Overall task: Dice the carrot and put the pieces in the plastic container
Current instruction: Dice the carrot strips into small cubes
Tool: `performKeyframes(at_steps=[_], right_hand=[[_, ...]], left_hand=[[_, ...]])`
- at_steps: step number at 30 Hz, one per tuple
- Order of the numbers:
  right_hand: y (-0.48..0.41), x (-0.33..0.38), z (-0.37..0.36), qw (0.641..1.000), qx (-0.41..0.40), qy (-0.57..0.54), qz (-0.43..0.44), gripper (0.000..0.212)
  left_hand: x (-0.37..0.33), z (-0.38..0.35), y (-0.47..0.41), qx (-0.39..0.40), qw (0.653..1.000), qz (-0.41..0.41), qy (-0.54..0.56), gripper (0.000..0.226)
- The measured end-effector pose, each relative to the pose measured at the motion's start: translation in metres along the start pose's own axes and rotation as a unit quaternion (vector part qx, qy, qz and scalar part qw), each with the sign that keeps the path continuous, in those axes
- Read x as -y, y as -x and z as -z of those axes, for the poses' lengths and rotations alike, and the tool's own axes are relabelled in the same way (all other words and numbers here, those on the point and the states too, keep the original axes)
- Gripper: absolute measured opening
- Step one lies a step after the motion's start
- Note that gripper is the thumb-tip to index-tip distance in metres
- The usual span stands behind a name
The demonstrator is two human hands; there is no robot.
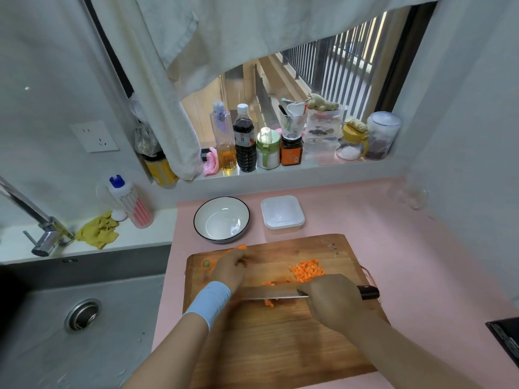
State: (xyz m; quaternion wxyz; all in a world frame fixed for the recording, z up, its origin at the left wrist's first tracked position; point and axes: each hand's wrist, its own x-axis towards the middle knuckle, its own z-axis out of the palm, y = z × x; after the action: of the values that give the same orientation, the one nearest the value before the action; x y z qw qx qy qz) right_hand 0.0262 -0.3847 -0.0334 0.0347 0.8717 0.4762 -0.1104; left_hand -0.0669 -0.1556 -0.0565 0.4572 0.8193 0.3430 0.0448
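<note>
On the wooden cutting board (280, 341) lies a heap of orange carrot dice (307, 270), with a few loose dice (269, 303) by the blade. My right hand (332, 301) grips the knife (269, 292) with its blade flat and level just above the board. My left hand (230, 269) curls over a carrot piece (238, 247) at the board's far left; a carrot end (207, 263) lies beside it. The white plastic container (282, 214) stands open behind the board, with nothing in it.
A white bowl with a dark rim (222, 219) sits left of the container. A steel sink (81, 313) and tap (42, 231) are at the left. Bottles and jars (245, 138) line the window sill. A dark stove edge (505, 338) shows at the right.
</note>
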Motion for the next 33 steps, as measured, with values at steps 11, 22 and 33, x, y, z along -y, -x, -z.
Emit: performKeyframes(at_steps=[11,22,33], right_hand=[[0.015,0.046,-0.006,0.892,0.084,-0.389,-0.214,0.027],[0.023,0.055,-0.030,0.849,0.056,-0.427,-0.305,0.030],[0.023,0.005,-0.023,0.861,0.009,-0.397,-0.318,0.036]], left_hand=[[0.059,0.000,0.013,-0.029,0.989,-0.039,-0.136,0.032],[0.081,-0.015,0.017,-0.062,0.967,-0.063,-0.240,0.042],[0.062,-0.053,0.027,0.012,0.990,-0.069,-0.126,0.040]])
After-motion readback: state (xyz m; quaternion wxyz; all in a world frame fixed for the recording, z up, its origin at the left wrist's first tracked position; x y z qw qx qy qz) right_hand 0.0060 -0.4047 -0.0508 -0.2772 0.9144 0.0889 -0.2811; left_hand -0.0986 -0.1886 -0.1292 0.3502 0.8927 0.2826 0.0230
